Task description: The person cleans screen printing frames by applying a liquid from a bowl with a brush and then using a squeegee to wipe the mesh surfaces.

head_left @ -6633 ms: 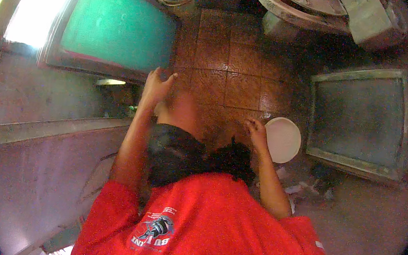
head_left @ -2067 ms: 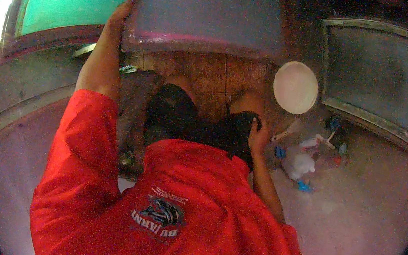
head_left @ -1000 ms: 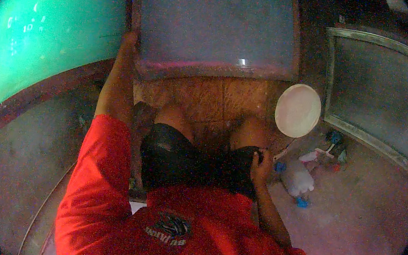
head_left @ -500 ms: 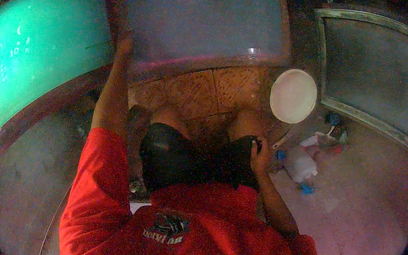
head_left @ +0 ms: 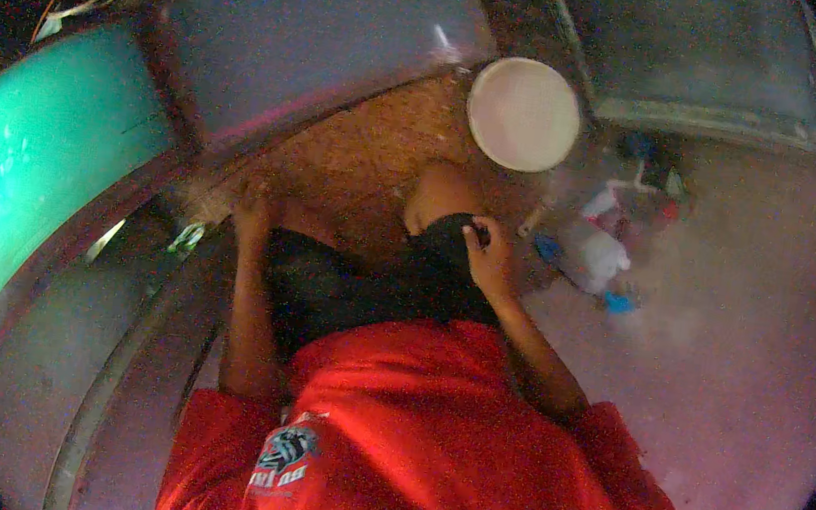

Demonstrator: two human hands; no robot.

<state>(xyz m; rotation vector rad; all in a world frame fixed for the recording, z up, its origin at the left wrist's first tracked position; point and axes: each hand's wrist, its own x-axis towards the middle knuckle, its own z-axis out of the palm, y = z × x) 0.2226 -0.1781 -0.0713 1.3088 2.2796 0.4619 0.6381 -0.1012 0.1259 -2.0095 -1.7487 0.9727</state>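
Observation:
My left hand hangs beside my left knee, below the corner between a green framed panel and a grey-blue framed panel. Blur and dim light hide how its fingers are bent. On my right thigh rests my right hand, its thumb and forefinger curled around a dark spot against my black shorts. Whether that is cloth or a small object, I cannot make out. Beyond the right knee a round, pale tub or lid sits close to the grey-blue panel's right corner.
A dark panel in a pale frame leans at the far right. White crumpled material and blue scraps litter the floor on my right. Brown tiles lie ahead. A long curved bar runs at the lower left.
My left hand has left the edge between the panels and come down beside my left knee. The right hand stays on the thigh. My view has turned to the right.

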